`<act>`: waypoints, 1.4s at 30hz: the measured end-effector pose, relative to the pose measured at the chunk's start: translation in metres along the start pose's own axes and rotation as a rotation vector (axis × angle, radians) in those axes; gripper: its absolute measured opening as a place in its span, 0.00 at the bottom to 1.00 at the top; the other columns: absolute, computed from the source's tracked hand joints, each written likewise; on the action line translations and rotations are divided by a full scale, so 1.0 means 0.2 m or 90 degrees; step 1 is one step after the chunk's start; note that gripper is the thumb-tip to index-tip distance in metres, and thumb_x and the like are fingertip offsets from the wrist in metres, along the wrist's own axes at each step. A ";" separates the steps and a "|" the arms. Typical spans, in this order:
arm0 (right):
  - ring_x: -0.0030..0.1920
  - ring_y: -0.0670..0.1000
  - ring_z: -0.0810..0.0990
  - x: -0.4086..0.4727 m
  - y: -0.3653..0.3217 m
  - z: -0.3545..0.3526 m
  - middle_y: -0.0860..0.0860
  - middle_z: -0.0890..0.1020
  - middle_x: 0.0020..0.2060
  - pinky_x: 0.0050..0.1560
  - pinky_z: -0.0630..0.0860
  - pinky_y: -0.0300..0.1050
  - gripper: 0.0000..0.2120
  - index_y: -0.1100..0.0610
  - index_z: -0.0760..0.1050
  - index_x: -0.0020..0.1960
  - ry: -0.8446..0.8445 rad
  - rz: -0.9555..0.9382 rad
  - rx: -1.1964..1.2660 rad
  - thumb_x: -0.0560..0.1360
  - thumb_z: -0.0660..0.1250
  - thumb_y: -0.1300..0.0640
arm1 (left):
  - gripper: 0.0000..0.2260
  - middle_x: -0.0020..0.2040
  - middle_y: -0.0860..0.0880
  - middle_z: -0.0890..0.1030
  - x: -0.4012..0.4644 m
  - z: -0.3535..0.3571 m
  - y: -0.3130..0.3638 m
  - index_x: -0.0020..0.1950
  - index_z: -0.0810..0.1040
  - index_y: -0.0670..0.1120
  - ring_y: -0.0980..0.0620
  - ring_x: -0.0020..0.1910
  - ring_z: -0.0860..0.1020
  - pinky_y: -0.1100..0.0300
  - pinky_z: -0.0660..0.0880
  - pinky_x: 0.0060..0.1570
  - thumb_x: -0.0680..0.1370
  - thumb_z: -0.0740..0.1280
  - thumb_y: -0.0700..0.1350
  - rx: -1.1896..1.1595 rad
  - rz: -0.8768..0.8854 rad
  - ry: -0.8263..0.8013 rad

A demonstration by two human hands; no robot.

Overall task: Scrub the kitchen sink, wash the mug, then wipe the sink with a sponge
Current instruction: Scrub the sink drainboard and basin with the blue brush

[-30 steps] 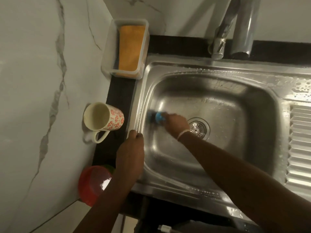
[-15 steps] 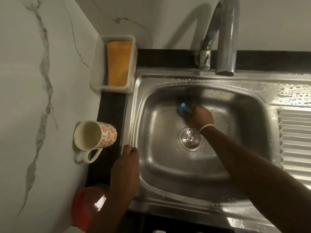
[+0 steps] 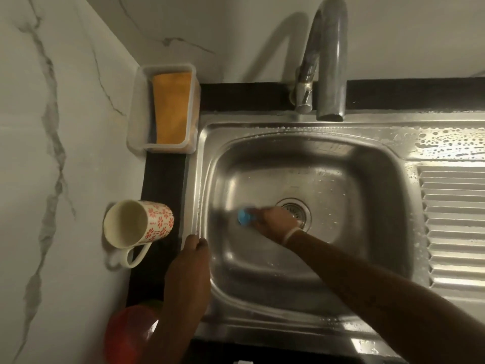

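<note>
The steel sink (image 3: 378, 158) fills the middle of the view, wet, with its drain (image 3: 296, 210) in the basin floor. My right hand (image 3: 275, 223) is down in the basin just left of the drain and grips a blue scrubber (image 3: 244, 218) against the bottom. My left hand (image 3: 190, 258) rests on the sink's left rim, its fingers curled over the edge. A cream mug with red flowers (image 3: 141, 223) lies on its side on the dark counter, left of the sink. An orange sponge (image 3: 172, 107) stands in a clear plastic tub (image 3: 135, 114) at the back left corner.
The tap (image 3: 328, 61) arches over the back rim of the sink. A ribbed drainboard (image 3: 456, 227) with soap bubbles behind it lies to the right. A red lidded container (image 3: 128, 334) sits at the near left. Marble walls close the left and back.
My right hand has swept the blue scrubber from the basin's back, above the drain, down to the left of the drain. My left hand stays on the rim.
</note>
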State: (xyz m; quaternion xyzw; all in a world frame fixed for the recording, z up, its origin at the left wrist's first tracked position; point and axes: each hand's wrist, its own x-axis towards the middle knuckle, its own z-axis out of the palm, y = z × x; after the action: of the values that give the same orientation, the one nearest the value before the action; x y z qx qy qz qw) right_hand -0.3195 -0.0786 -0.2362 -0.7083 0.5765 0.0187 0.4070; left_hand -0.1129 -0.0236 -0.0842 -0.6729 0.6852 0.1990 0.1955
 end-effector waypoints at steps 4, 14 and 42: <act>0.51 0.59 0.83 0.23 -0.01 -0.12 0.57 0.84 0.52 0.50 0.77 0.48 0.19 0.47 0.74 0.69 0.196 0.182 0.164 0.78 0.65 0.48 | 0.23 0.64 0.50 0.73 0.02 0.02 -0.02 0.63 0.78 0.45 0.54 0.45 0.81 0.63 0.78 0.44 0.68 0.76 0.37 -0.008 -0.004 -0.034; 0.57 0.62 0.80 -0.30 0.51 -0.20 0.61 0.82 0.56 0.58 0.74 0.48 0.17 0.59 0.78 0.65 0.546 0.645 0.446 0.78 0.67 0.53 | 0.26 0.70 0.52 0.65 0.01 0.00 0.01 0.72 0.69 0.49 0.57 0.56 0.78 0.65 0.76 0.55 0.75 0.70 0.44 -0.008 0.025 -0.035; 0.56 0.46 0.80 0.01 -0.06 0.08 0.46 0.83 0.55 0.55 0.69 0.29 0.20 0.48 0.75 0.68 0.304 0.284 0.426 0.77 0.70 0.55 | 0.27 0.68 0.52 0.67 -0.01 0.02 -0.01 0.70 0.72 0.47 0.53 0.56 0.79 0.61 0.76 0.52 0.72 0.73 0.42 -0.032 0.009 -0.018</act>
State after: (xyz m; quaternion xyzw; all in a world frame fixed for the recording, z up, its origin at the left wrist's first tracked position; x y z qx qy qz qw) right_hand -0.3023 -0.0705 -0.2422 -0.3816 0.7665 -0.2446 0.4550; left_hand -0.1112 -0.0198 -0.0853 -0.6700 0.6818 0.2270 0.1863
